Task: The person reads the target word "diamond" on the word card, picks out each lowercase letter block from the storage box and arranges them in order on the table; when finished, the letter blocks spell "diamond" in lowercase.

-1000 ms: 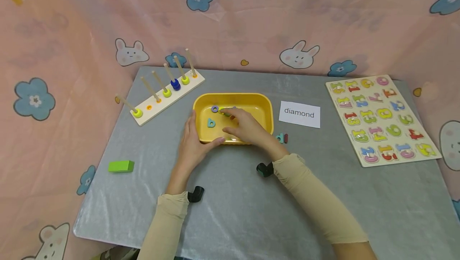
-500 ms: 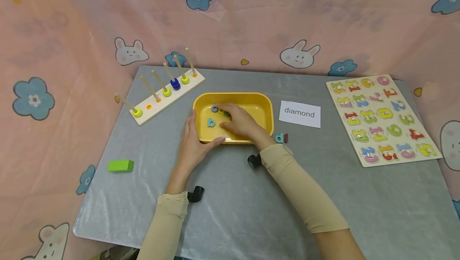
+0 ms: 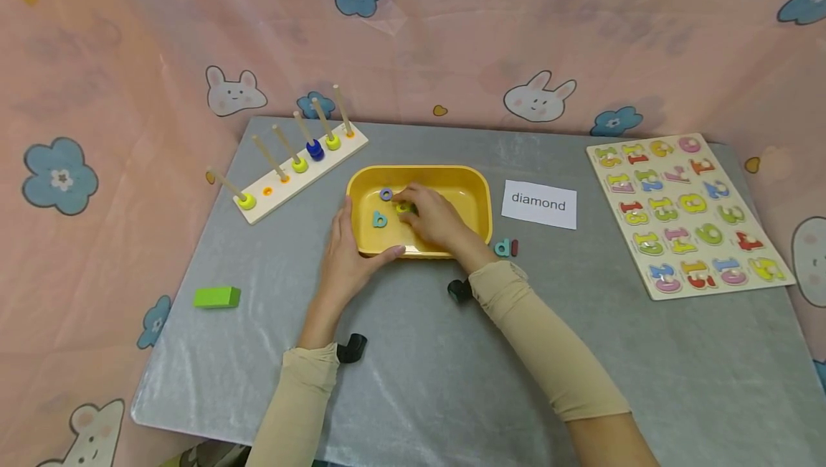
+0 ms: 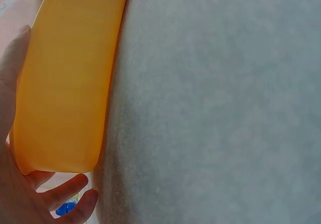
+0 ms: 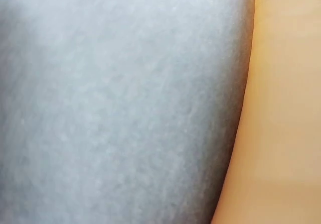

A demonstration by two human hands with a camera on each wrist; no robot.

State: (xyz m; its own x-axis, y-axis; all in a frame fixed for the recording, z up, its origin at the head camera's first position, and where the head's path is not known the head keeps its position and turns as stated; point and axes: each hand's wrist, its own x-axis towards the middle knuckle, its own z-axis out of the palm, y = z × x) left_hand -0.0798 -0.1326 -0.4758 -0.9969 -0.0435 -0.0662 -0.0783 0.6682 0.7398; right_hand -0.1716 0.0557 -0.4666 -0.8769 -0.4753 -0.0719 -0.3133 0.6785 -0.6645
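A yellow tray (image 3: 476,216) sits in the middle of the table in the head view. My left hand (image 3: 344,252) grips its left end, thumb along the near rim and fingers round the side; the left wrist view shows this hand (image 4: 22,176) against the tray's orange-looking wall (image 4: 70,83). Over the inside of the tray, my right hand (image 3: 435,219) pinches a small yellow letter piece (image 3: 403,207), partly hidden by the fingers. A purple letter o (image 3: 386,194) and a teal letter b (image 3: 379,219) lie to its left. The right wrist view shows only tray wall (image 5: 281,108) and cloth.
Right of the tray lie a card reading "diamond" (image 3: 539,204), a teal letter d (image 3: 501,248) and a dark red letter l (image 3: 514,247). A number puzzle board (image 3: 697,288) is at far right, a peg stand (image 3: 258,210) at back left, a green block (image 3: 216,298) at left.
My right hand first reached further into the tray to the left, then drew its fingers together round the yellow piece, which shifted slightly right and nearer. The left hand stayed on the tray.
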